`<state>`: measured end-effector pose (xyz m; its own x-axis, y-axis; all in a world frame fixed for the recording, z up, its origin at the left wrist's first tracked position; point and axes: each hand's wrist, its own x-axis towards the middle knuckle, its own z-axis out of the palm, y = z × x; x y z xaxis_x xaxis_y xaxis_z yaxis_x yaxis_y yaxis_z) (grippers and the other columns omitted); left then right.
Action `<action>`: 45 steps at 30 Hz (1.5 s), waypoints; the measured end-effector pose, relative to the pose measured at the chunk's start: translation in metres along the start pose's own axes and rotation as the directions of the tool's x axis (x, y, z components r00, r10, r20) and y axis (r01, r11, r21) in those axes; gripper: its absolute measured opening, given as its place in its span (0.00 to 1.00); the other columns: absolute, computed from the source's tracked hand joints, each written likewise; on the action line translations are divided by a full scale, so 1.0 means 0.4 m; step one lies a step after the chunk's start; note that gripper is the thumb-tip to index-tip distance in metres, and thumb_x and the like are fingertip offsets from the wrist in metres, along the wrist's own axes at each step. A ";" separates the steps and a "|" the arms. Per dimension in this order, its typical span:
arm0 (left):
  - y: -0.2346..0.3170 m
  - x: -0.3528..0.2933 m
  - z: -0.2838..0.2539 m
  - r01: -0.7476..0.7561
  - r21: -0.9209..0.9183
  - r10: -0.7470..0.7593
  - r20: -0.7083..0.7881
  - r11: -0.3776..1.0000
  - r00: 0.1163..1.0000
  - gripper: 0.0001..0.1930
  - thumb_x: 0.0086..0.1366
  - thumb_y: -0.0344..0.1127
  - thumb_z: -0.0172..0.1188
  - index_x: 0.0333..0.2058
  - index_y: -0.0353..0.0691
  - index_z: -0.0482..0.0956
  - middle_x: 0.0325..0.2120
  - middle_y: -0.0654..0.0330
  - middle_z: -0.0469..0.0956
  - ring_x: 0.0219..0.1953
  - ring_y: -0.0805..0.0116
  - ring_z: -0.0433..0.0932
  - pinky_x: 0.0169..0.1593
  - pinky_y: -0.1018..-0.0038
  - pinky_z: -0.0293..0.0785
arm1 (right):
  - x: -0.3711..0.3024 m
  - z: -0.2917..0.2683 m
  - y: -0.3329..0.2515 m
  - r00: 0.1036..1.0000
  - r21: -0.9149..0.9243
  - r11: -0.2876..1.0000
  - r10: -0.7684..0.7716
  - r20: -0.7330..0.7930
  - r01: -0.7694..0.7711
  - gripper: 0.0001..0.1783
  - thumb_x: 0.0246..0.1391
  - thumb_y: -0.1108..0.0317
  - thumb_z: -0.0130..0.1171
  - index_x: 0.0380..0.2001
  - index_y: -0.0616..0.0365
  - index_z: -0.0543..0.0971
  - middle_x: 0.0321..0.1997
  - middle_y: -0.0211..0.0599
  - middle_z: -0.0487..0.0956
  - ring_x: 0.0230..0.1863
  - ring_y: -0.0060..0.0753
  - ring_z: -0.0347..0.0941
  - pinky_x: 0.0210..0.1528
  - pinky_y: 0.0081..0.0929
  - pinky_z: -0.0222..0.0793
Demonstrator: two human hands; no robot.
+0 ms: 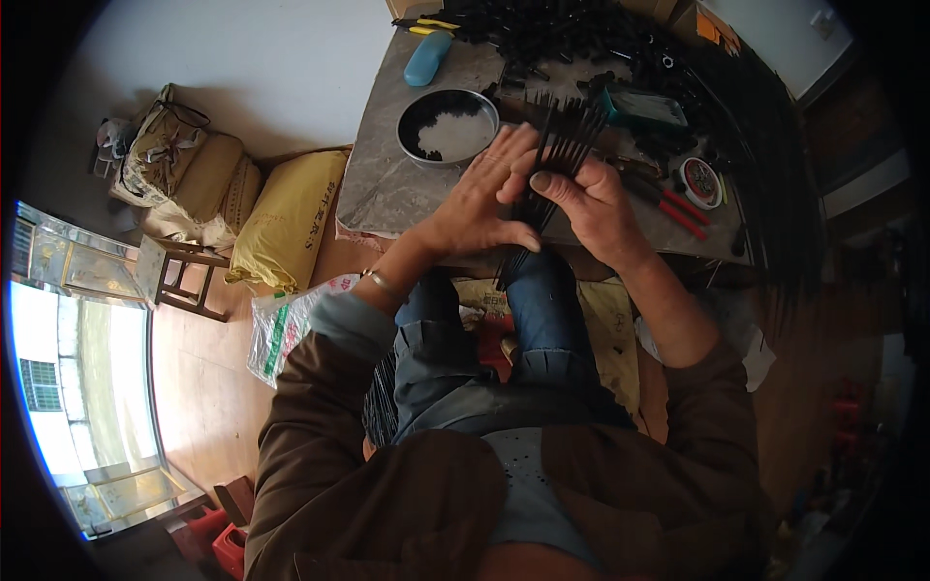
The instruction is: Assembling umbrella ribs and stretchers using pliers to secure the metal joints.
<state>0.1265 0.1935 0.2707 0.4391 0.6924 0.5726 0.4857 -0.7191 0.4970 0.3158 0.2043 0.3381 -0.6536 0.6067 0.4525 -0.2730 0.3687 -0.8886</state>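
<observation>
Where the grey table (373, 189), its far side buried under a heap of black parts (562, 34), meets the seated person's place, a bundle of thin black rods (531, 211) is held aslant over the near edge, its lower ends before the knees (544, 290). The step in hand seems to be gathering and evening the rods, whose upper ends fan out unevenly. The right hand (593, 208) grasps them, thumb laid across; the left hand (484, 194) is unclenched beside them, thumb and fingers spread, and whether it bears any of their weight cannot be told. The next move likely calls for the right hand to keep its hold while the left palm squares the bundle.

Around the work, a metal bowl (434, 164) of white grains and black bits stands just beyond the left fingers, where a wide sweep could tip it. A green tray (659, 124) lies close by the rods' upper ends and might catch them. Right of the right hand lies a red-handled tool (684, 211); a blue case (428, 60) sits beyond the bowl, and a small round tin (699, 182) rests near the red handles.
</observation>
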 end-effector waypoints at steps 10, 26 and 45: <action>0.199 0.154 -0.106 0.204 -0.662 -0.290 -0.021 0.721 0.957 0.15 0.65 0.33 0.56 0.49 0.36 0.75 0.41 0.59 0.80 0.44 0.72 0.78 0.44 0.81 0.76 | -0.002 -0.002 -0.004 0.994 0.004 0.995 0.103 -0.043 -0.103 0.11 0.57 0.74 0.54 0.44 0.64 0.75 0.42 0.34 0.78 0.43 0.27 0.75 0.49 0.24 0.71; 0.194 0.157 -0.090 0.153 -0.843 -0.435 -0.104 0.516 0.894 0.10 0.68 0.29 0.49 0.45 0.32 0.72 0.32 0.54 0.79 0.42 0.58 0.80 0.50 0.64 0.76 | 0.067 -0.146 0.252 0.780 -0.098 0.880 0.354 -0.516 -0.465 0.43 0.46 0.69 0.64 0.62 0.71 0.54 0.23 0.37 0.76 0.16 0.22 0.67 0.18 0.22 0.64; 0.201 0.149 -0.092 0.155 -0.856 -0.443 -0.094 0.494 0.891 0.10 0.68 0.30 0.49 0.45 0.34 0.72 0.33 0.54 0.78 0.42 0.56 0.79 0.51 0.63 0.73 | 0.081 -0.126 0.293 0.793 -0.375 0.758 0.293 -0.535 -0.534 0.49 0.45 0.62 0.65 0.64 0.67 0.49 0.50 0.57 0.73 0.46 0.45 0.75 0.46 0.33 0.71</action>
<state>0.1639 0.1748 0.3689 0.1048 0.9303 0.3517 -0.3392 -0.2990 0.8920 0.2982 0.3027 0.2526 -0.2208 0.9655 0.1384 0.4067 0.2201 -0.8867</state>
